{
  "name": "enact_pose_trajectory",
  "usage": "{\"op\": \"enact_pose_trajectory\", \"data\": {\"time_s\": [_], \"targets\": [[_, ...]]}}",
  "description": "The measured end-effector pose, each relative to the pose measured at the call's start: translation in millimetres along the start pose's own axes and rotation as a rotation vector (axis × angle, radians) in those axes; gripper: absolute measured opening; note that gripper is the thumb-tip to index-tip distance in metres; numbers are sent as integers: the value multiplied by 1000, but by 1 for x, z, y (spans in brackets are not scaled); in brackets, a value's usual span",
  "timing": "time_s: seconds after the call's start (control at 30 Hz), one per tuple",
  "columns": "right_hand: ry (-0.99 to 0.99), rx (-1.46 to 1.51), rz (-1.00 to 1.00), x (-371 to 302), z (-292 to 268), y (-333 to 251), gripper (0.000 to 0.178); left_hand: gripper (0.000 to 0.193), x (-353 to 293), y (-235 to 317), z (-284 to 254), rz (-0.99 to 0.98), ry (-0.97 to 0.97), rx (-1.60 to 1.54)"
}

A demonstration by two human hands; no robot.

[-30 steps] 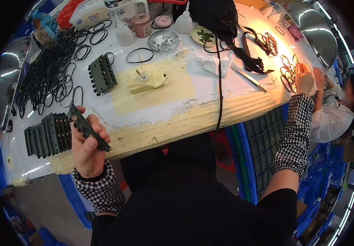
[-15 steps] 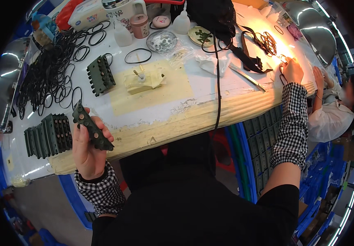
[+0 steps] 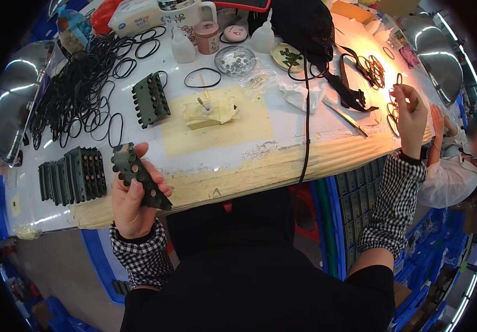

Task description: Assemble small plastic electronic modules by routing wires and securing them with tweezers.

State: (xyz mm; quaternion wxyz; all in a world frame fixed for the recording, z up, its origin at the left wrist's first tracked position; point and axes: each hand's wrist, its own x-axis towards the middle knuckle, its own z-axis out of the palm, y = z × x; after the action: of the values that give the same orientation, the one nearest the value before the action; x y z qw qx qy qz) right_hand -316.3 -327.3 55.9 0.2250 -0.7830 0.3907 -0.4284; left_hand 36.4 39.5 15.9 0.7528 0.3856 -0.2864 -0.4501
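Rolled round since a second ago: the green studded block [image 3: 141, 175] now turns its face up in the left hand [image 3: 129, 209]!

Across the white workbench [image 3: 288, 124], there's a row of green blocks [image 3: 75, 177] at the left, and just beside it the left fingers grip that single piece above the near edge, thumb against it. Over on the right, in warm light, the right hand [image 3: 411, 110] is poised at the thin looped bands [image 3: 393, 113], fingers curled; whether the tips are closed on one, I can't tell. Down to the smallest, coppery discs [image 3: 135, 167] dot the block's face. Looks like the band-picking step to me, and the next move calls for one loop eased clear of its neighbours, untangled, with the left grip steady.
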Motion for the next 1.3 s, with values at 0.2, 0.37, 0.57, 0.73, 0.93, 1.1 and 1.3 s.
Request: {"op": "enact_pose_trajectory", "data": {"time_s": [0.2, 0.37, 0.57, 0.73, 0.93, 1.1, 1.3], "targets": [[-885, 836, 407, -73, 70, -134, 14, 43, 31, -27, 42, -197, -354, -131], [-1008, 1107, 642, -92, 118, -139, 17, 49, 27, -41, 41, -414, -437, -345], [-935, 1141, 781, -100, 135, -136, 23, 59, 16, -32, 25, -311, -308, -427], [-943, 1139, 752, -100, 137, -141, 24, 59, 16, -31, 27, -284, -276, -449], [-913, 1026, 742, -103, 139, -143, 24, 59, 17, -29, 30, -289, -275, -422], [-925, 1053, 761, -103, 141, -141, 22, 60, 16, -29, 30, -296, -272, -428], [-939, 1055, 746, -102, 141, -143, 23, 62, 14, -27, 27, -279, -269, -389]]}}
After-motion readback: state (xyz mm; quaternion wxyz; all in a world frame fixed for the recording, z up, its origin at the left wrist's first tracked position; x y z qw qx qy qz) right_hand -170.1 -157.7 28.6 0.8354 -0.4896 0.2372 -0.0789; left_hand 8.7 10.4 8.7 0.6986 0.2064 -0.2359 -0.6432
